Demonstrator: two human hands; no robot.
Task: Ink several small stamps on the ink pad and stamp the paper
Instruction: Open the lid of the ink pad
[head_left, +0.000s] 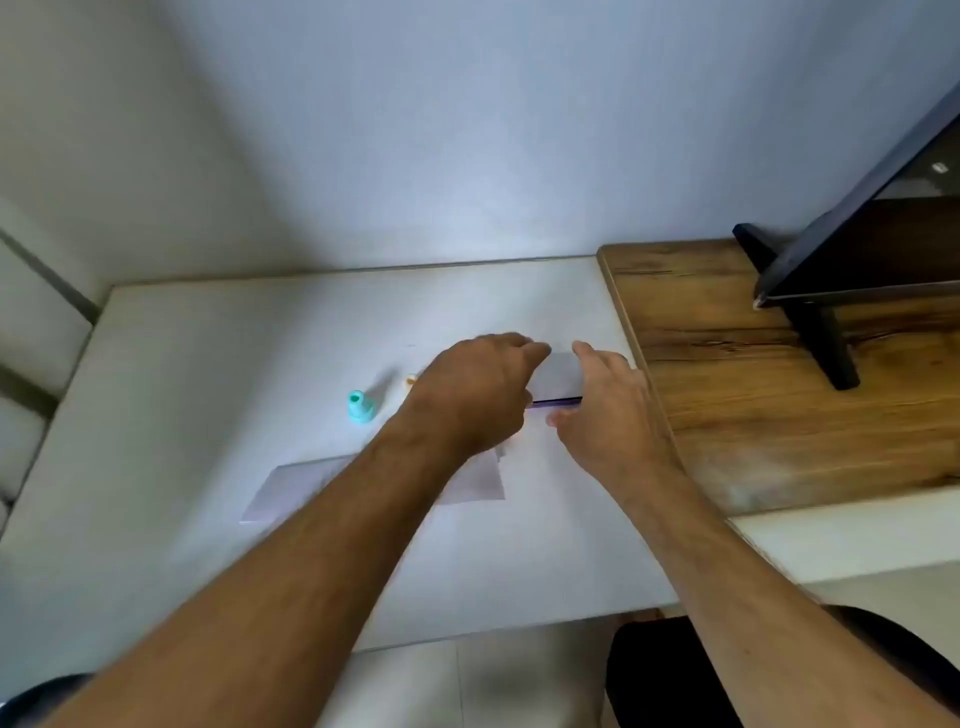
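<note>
Both my hands meet over the ink pad (560, 378), a flat box with a pale lid and a dark purple front edge, on the white table (208, 364). My left hand (475, 392) curls its fingers over the pad's left side. On the pad's right side, my right hand (605, 400) grips with thumb in front and fingers behind. A teal stamp (359, 406) stands upright to the left. A small orange-cream stamp (411, 380) peeks out behind my left wrist. The white paper (291, 488) lies nearer me, partly under my left forearm.
A wooden board (779, 395) adjoins the table on the right, carrying a dark screen on a black stand (831, 343). White walls (415, 130) close in behind and to the left. The table's front edge (467, 631) is near my knees.
</note>
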